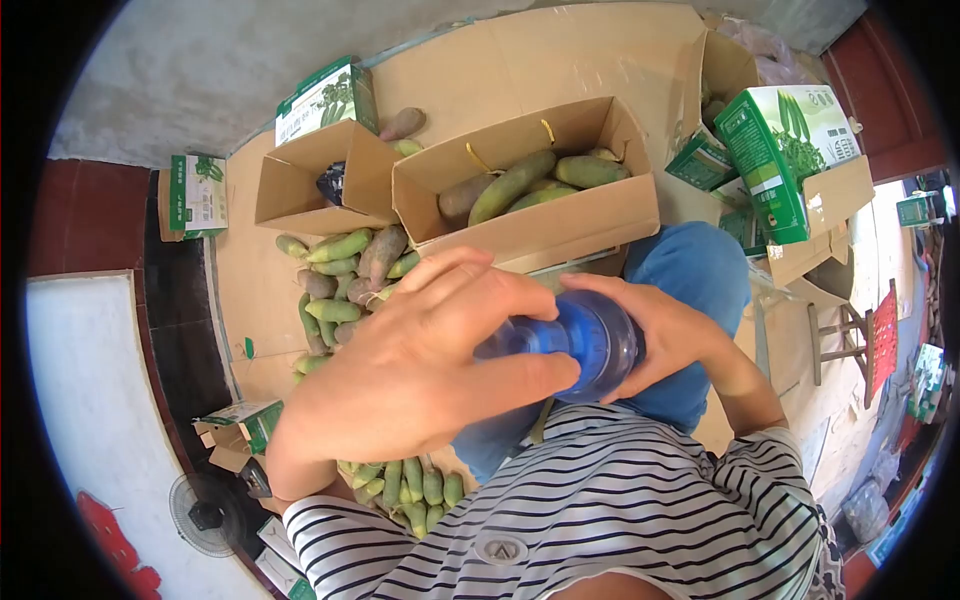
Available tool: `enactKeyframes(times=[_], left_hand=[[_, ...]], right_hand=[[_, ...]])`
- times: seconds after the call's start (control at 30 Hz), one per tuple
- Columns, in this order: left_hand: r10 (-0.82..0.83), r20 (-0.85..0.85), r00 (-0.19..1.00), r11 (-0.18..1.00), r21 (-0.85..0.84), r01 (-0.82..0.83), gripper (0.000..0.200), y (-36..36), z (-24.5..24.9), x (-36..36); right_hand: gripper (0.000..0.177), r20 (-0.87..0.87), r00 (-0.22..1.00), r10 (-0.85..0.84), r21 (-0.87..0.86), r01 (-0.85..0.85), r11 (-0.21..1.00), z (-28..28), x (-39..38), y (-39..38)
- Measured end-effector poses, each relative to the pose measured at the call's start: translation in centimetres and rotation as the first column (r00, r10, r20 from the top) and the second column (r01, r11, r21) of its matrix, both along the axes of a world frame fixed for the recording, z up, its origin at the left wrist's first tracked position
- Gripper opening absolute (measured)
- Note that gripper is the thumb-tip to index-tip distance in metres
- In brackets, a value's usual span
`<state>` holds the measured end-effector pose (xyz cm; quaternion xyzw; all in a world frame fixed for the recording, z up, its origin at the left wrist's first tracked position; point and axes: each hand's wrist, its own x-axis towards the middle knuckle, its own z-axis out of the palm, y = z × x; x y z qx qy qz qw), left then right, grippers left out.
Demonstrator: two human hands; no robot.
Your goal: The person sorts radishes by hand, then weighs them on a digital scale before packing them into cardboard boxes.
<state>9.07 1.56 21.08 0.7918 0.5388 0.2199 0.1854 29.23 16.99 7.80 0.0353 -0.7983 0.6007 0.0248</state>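
Observation:
A blue see-through bottle (590, 345) is held close to the camera, above the knees. My right hand (660, 335) wraps round its body from the right side. The fingers and thumb of my left hand (430, 350) close round the bottle's other end, at the left. Beyond the hands, an open cardboard box (540, 225) holds several long green radishes (512, 186). More green and reddish radishes (340, 310) lie in a pile at the left of the box, partly hidden by my left hand.
A smaller open box (320, 180) with a dark item inside stands left of the large one. Green-and-white cartons (765, 160) are at the upper right. A stool (850, 340) stands at the right, a fan (205, 515) at the lower left. More radishes (410, 490) lie near my left elbow.

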Motion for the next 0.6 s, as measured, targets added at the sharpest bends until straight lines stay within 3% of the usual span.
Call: enactKeyframes(times=[0.03,0.13,0.2,0.3,0.33,0.43,0.53,0.6], left_hand=[[0.0,0.07,0.998,1.0,0.002,0.0,0.043,0.1,-0.7,-0.5],[0.204,0.232,0.951,0.979,-0.055,-0.197,0.055,0.3,-0.5,-0.6],[0.255,0.119,0.96,0.967,-0.016,-0.255,0.07,0.6,0.0,-1.2],[0.302,-0.074,0.95,0.953,0.044,-0.299,0.065,0.1,-1.2,-0.8],[0.308,-0.059,0.95,0.951,0.017,-0.307,0.058,0.1,-1.0,-0.6],[0.281,0.017,0.959,0.959,-0.037,-0.281,0.055,0.0,-1.2,-0.3],[0.041,0.146,0.988,0.984,-0.176,-0.015,0.058,0.0,-0.5,-1.6],[0.075,0.188,0.979,0.981,-0.188,-0.039,0.063,0.4,0.1,-1.3]], right_hand=[[0.105,-0.011,1.0,0.004,-0.014,-0.004,1.0,0.0,-0.1,-0.1],[0.105,-0.031,0.999,-0.016,-0.01,0.016,1.0,0.3,-0.5,-0.5],[0.105,-0.037,0.997,-0.072,0.052,0.074,0.996,0.6,-0.8,-0.7],[0.105,-0.005,0.992,-0.13,0.012,0.13,0.991,0.5,-1.1,-0.5],[0.105,-0.014,0.991,-0.131,0.027,0.131,0.991,0.4,-1.2,-0.5],[0.104,-0.043,0.991,-0.126,0.065,0.128,0.99,0.4,-0.8,-0.2],[0.103,-0.113,0.993,-0.043,0.026,0.047,0.999,0.3,-0.7,-0.1],[0.103,-0.127,0.991,-0.046,-0.013,0.044,0.999,0.3,-0.6,-0.2]])
